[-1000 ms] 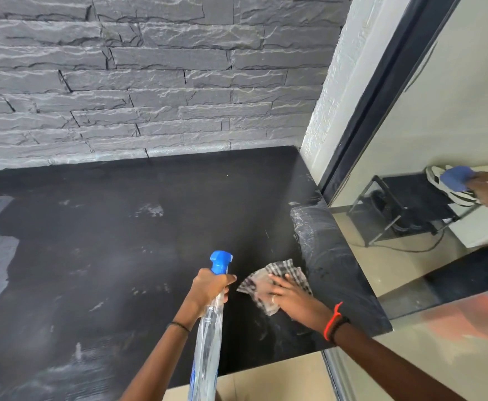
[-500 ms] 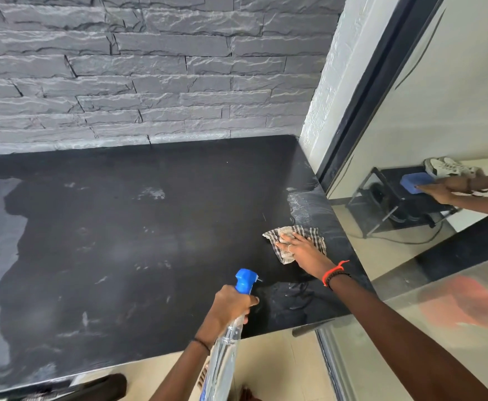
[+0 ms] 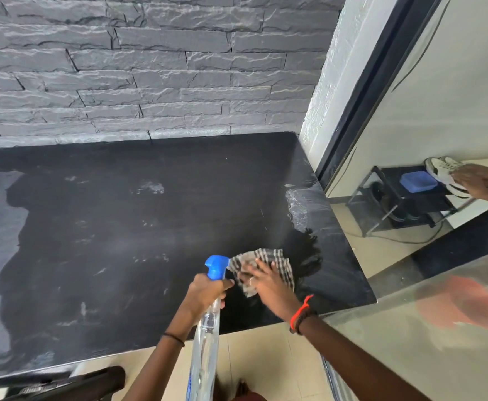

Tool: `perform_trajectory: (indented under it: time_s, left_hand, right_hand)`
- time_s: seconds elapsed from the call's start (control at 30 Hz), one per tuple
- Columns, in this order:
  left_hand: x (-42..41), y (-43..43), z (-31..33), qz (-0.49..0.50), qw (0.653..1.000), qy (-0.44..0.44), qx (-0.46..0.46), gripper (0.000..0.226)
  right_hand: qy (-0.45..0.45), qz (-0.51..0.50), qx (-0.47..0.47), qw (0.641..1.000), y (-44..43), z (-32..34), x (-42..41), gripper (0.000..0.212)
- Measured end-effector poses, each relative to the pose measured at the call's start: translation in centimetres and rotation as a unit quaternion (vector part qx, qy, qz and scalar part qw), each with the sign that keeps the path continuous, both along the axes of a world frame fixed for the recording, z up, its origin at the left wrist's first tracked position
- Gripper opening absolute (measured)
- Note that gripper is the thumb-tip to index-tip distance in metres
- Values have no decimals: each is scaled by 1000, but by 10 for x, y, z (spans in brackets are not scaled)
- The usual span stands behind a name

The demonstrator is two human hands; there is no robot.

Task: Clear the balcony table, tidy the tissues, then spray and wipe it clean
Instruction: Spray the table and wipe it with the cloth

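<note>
Over the last second the right hand (image 3: 269,282) has swept the checked cloth (image 3: 266,256) out towards the table's right edge and back in. The cloth now lies near the front of the table (image 3: 121,227), just beside the blue nozzle of the spray bottle (image 3: 208,328). The fingers are spread flat, pressing the cloth down, and the hand is blurred, so the stroke looks to be under way. The left hand (image 3: 205,293) has kept its grip round the bottle's neck, holding it out over the front edge with the nozzle pointing forward across the table and its body hanging down over the floor (image 3: 251,357).

This puts the task in its last part. Nothing but the cloth lies on the top, so clearing appears done, and wiping is in hand on the right front corner.

The rest of the dark surface is not yet clean. A pale smudge (image 3: 150,188) sits towards the back, fainter flecks are scattered across the middle, and a streaky patch (image 3: 297,209) lies by the right edge. The grey sheen on the left may be wet film or the wall's reflection; it is hard to tell.

A grey stone wall (image 3: 150,68) runs behind the table, and a glass panel (image 3: 439,111) on the right mirrors the arm.
</note>
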State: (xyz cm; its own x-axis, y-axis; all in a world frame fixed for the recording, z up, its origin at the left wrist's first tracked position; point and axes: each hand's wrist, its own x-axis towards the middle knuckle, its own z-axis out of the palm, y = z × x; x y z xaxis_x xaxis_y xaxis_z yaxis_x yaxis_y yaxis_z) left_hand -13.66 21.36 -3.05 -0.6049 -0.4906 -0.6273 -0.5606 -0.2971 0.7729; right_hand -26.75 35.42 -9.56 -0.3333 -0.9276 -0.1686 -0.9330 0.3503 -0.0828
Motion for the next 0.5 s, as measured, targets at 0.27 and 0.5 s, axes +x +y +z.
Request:
perform_trajectory:
  time_s: [0.27, 0.5]
  left_hand:
    - [0, -14, 3, 5, 1000, 14, 3, 19]
    - [-10, -7, 2, 0, 1000, 9, 11, 20]
  right_hand:
    - [9, 12, 34, 999, 77, 10, 2, 64]
    - [0, -96, 14, 995, 23, 16, 14, 53]
